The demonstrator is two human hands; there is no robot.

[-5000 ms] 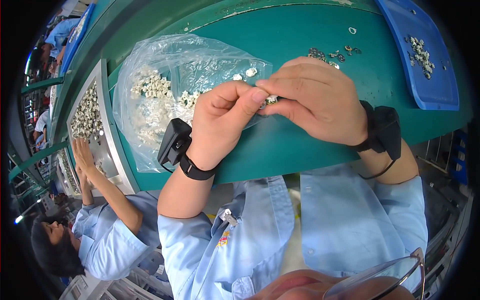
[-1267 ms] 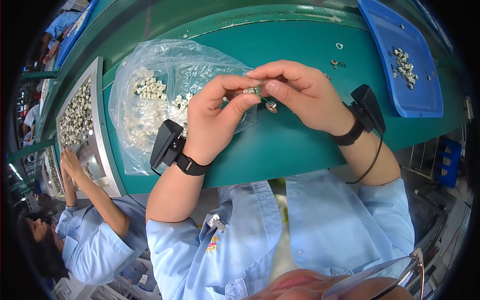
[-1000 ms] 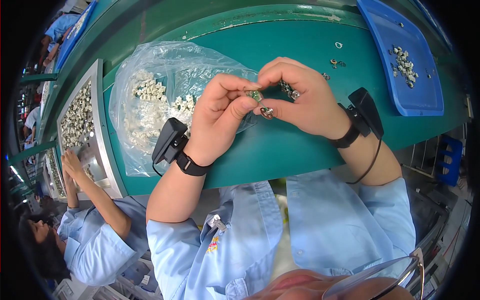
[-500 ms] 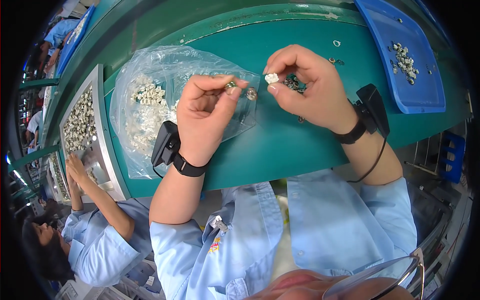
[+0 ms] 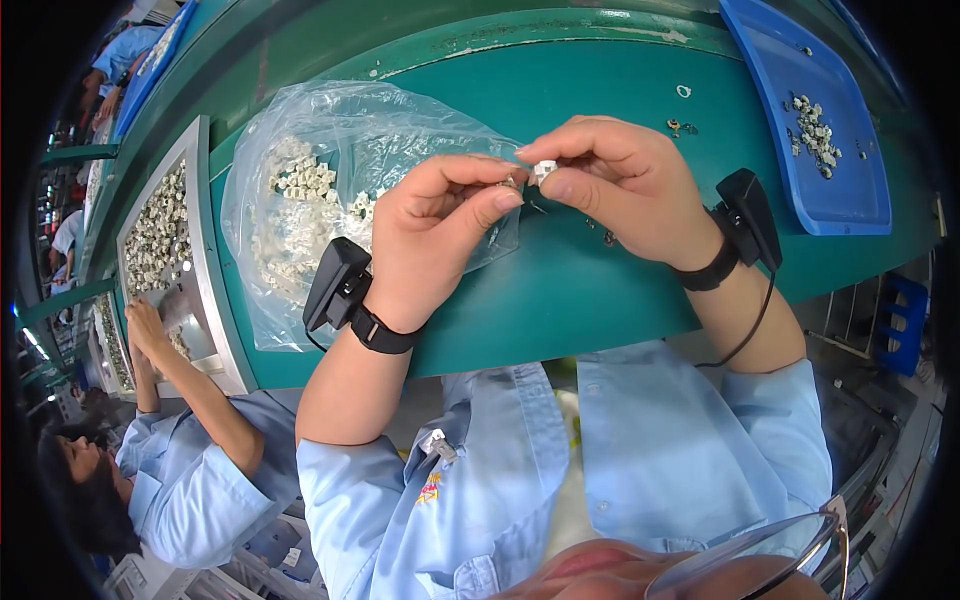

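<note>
Between the thumb and forefinger of my right hand (image 5: 625,185) is a small white plastic part (image 5: 544,170), blocky in shape. My left hand (image 5: 440,225) pinches a tiny metal part (image 5: 511,183), mostly covered by the fingertips. Both sets of fingertips are close together over the green table, and I cannot tell whether the two parts touch. Beneath and beside my left hand spreads a clear plastic bag (image 5: 400,130) with many white parts (image 5: 303,182) in it. Some dark metal pieces (image 5: 608,238) lie partly hidden behind my right hand.
At the right, a blue tray (image 5: 770,120) holds a small heap of parts (image 5: 818,138). A white ring (image 5: 684,91) and small metal pieces (image 5: 682,128) lie on the green table (image 5: 560,300). At left, a co-worker's hands (image 5: 147,328) are at a metal-framed tray (image 5: 222,300) of parts.
My hands have come together: the left moved right, bringing its metal part near the white part. The white part has turned in my right fingers.
</note>
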